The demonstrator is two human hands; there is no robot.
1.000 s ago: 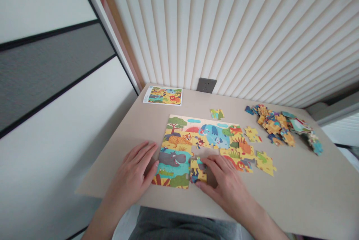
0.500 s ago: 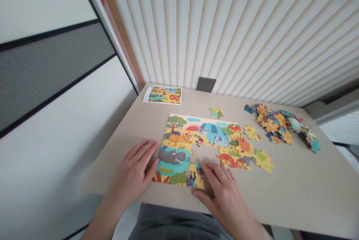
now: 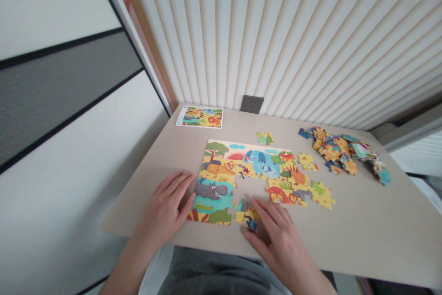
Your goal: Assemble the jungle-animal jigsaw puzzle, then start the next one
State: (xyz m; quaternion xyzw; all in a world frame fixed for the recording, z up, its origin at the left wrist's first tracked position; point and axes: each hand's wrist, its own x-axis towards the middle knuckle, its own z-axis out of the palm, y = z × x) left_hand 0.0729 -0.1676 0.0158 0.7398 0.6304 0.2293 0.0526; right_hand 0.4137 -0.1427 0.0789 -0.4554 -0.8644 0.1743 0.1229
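The partly joined animal puzzle (image 3: 216, 191) lies flat on the table, with a gap in its lower middle. My left hand (image 3: 168, 203) rests palm down at its left edge, fingers apart, holding nothing. My right hand (image 3: 274, 228) has its thumb and forefinger at the right side of a loose puzzle piece (image 3: 246, 214), gripping its edge. That piece shows yellow, grey and dark blue and is separate from the hippo section. Right of the joined part are two yellow pieces (image 3: 322, 194), and a green-and-yellow piece (image 3: 265, 138) lies above it.
A picture card (image 3: 202, 117) lies at the table's back left. Several loose pieces (image 3: 331, 150) are heaped at the back right. A dark wall socket (image 3: 252, 104) sits behind the table (image 3: 373, 230), whose front edge is near my body.
The piece at my right hand has turned and moved slightly right, away from the hippo section. My right hand has shifted a little right. My left hand has stayed in place.
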